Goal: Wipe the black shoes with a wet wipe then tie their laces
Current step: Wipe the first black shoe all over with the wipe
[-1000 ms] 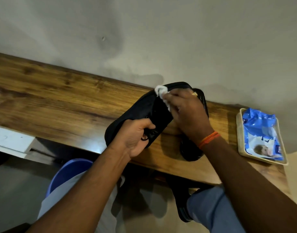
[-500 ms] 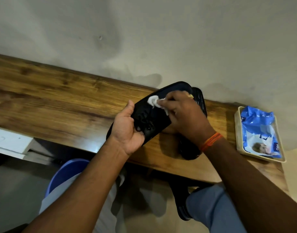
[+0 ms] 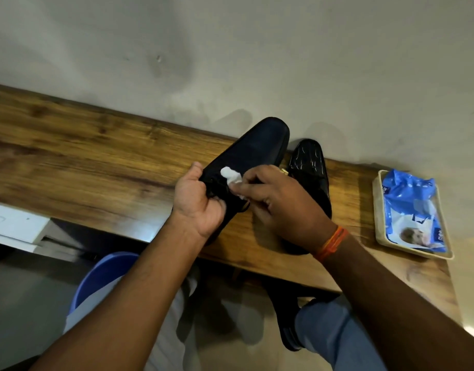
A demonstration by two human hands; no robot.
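Matt black upper, soft and dull like suede or cloth, on the held shoe [image 3: 257, 153]. Glossy, patent-looking black with bright streaks of reflected light on the second shoe [image 3: 309, 167], near the shelf's back edge. Crumpled white wipe [image 3: 232, 176], thin and fibrous. Varnished wood-grain shelf [image 3: 83, 156], brown, smooth, faintly shiny toward its front edge. Crinkled glossy blue plastic wipes packet [image 3: 410, 207] inside a smooth cream plastic tray [image 3: 376, 210] at the right end. Woven orange thread band [image 3: 332, 242]. Matt, stained plaster wall [image 3: 230, 49].
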